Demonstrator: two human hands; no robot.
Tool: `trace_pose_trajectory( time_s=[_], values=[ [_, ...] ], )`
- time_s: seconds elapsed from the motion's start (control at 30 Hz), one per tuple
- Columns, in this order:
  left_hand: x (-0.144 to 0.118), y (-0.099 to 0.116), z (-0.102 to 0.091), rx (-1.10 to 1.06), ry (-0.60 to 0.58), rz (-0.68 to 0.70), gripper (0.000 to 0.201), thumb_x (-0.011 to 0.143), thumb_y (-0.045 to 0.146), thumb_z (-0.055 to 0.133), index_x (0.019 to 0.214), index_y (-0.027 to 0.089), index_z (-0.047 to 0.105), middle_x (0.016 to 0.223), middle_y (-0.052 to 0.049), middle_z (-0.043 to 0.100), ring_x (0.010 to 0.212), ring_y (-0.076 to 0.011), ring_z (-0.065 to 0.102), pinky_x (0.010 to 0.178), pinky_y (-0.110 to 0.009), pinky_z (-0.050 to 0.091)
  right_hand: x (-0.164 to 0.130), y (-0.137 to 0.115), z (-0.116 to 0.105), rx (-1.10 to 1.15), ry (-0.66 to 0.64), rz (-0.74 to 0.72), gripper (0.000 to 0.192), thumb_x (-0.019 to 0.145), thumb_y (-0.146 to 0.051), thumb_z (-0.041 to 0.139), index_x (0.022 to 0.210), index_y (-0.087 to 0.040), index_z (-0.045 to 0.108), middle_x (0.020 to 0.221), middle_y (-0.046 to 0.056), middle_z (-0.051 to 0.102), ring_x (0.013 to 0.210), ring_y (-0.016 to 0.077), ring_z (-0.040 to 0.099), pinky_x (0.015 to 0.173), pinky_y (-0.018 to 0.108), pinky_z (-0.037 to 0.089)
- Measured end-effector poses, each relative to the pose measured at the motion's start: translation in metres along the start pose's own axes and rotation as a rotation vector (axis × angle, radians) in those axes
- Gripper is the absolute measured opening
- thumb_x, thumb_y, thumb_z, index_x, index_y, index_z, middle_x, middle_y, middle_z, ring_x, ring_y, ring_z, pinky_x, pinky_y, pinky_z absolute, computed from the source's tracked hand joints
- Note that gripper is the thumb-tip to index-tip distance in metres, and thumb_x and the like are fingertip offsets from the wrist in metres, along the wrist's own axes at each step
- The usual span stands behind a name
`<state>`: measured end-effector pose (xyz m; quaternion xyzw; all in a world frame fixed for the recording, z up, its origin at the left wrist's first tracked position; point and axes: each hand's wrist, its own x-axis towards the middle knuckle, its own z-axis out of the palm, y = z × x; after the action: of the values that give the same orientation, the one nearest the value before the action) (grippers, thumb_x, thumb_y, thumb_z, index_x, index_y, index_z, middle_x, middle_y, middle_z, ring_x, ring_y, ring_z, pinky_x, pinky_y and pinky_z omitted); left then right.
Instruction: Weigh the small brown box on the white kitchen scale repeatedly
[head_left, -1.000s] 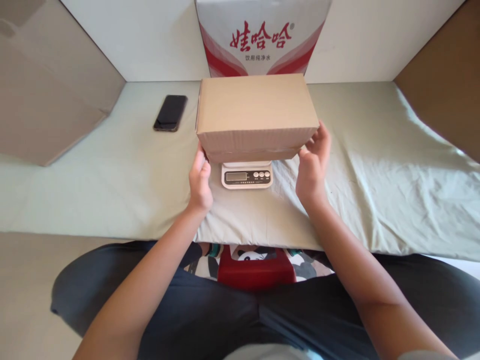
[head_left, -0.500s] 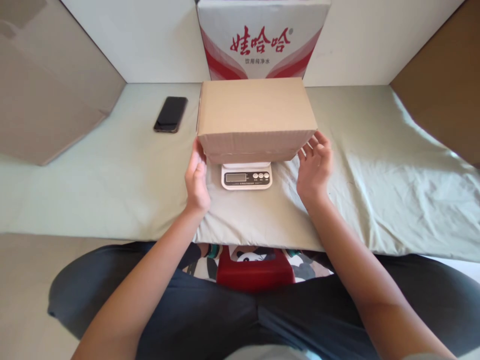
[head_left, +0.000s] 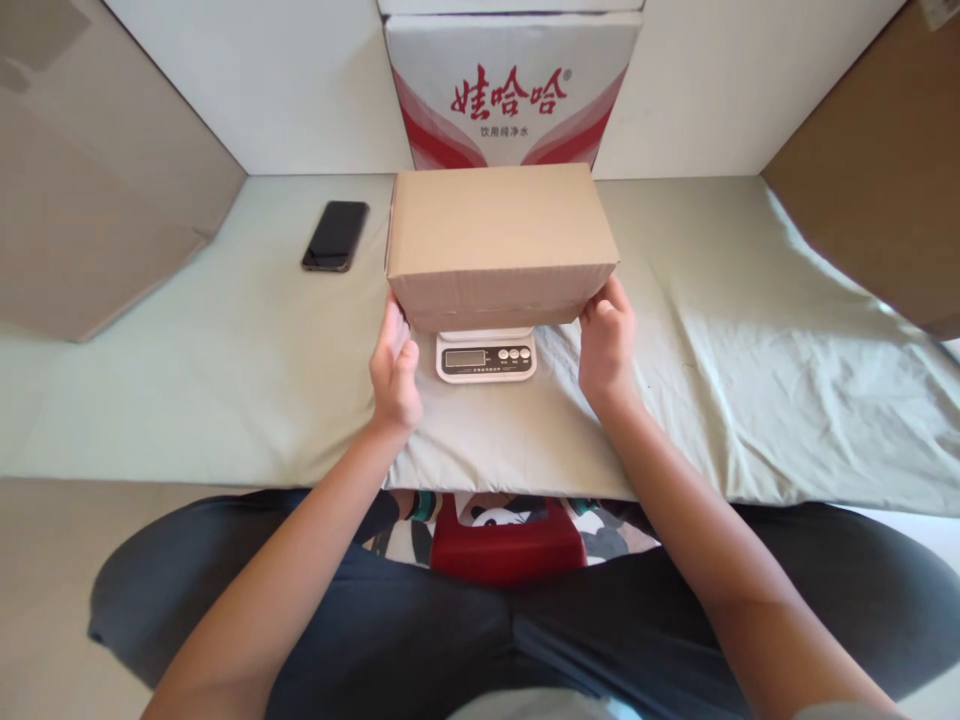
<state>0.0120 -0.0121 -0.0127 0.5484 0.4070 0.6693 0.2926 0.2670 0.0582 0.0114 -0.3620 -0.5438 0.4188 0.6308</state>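
A closed brown cardboard box [head_left: 502,220] sits over a white digital kitchen scale [head_left: 486,357], covering its weighing platform. The scale's front panel shows, with a grey display that looks blank and several round buttons. My left hand [head_left: 394,365] holds the box's lower left side, its fingers partly hidden beneath the edge and its thumb held apart. At the lower right corner my right hand [head_left: 609,340] grips the box, fingertips tucked out of sight under it. Whether the box bears fully on the scale I cannot tell.
A black smartphone [head_left: 336,236] lies left of the box on the pale green cloth [head_left: 225,400]. Behind stands a white and red carton [head_left: 510,90] against the white wall. Large cardboard panels rise at left [head_left: 112,170] and right [head_left: 877,170]. Below is a red stool [head_left: 507,555].
My right hand has moved inward against the box's right corner, its fingers closing from a looser spread. The whole view has shifted slightly; the box remains over the scale.
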Motion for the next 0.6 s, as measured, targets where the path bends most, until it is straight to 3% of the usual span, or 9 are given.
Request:
trace_pose_trajectory(
  time_s=[0.13, 0.3, 0.47, 0.6],
  values=[
    [0.0, -0.001, 0.001, 0.012, 0.003, -0.035, 0.071, 0.1, 0.064, 0.056, 0.164, 0.035, 0.047, 0.177, -0.004, 0.04, 0.168, -0.031, 0.027, 0.139, -0.048, 0.023, 0.002, 0.002, 0.001, -0.06, -0.03, 0.017, 0.052, 0.09, -0.066, 0.054, 0.125, -0.031, 0.07, 0.131, 0.004, 0.075, 0.142, 0.0334, 0.06, 0.125, 0.057, 0.049],
    [0.013, 0.002, -0.006, -0.01, 0.065, -0.138, 0.075, 0.098, 0.076, 0.048, 0.16, 0.033, 0.053, 0.174, -0.007, 0.045, 0.166, -0.0319, 0.032, 0.138, -0.052, 0.023, 0.007, -0.014, 0.006, -0.074, -0.072, -0.027, 0.054, 0.089, -0.066, 0.057, 0.126, -0.03, 0.071, 0.131, 0.005, 0.076, 0.148, 0.0339, 0.056, 0.128, 0.058, 0.046],
    [0.065, 0.008, -0.009, -0.034, -0.008, -0.027, 0.083, 0.093, 0.089, 0.032, 0.156, 0.039, 0.054, 0.173, -0.001, 0.047, 0.167, -0.0325, 0.03, 0.138, -0.054, 0.025, 0.045, -0.011, 0.014, -0.106, -0.051, -0.072, 0.047, 0.092, -0.062, 0.058, 0.129, -0.036, 0.068, 0.137, 0.002, 0.071, 0.15, 0.0316, 0.053, 0.129, 0.057, 0.046],
    [0.116, -0.015, 0.008, -0.081, 0.066, 0.038, 0.092, 0.087, 0.095, 0.032, 0.15, 0.034, 0.061, 0.166, -0.005, 0.054, 0.166, -0.0303, 0.033, 0.136, -0.047, 0.029, 0.093, 0.023, 0.018, -0.111, 0.028, -0.101, 0.049, 0.093, -0.068, 0.056, 0.127, -0.034, 0.065, 0.133, 0.004, 0.067, 0.15, 0.0307, 0.052, 0.131, 0.06, 0.042]
  ],
)
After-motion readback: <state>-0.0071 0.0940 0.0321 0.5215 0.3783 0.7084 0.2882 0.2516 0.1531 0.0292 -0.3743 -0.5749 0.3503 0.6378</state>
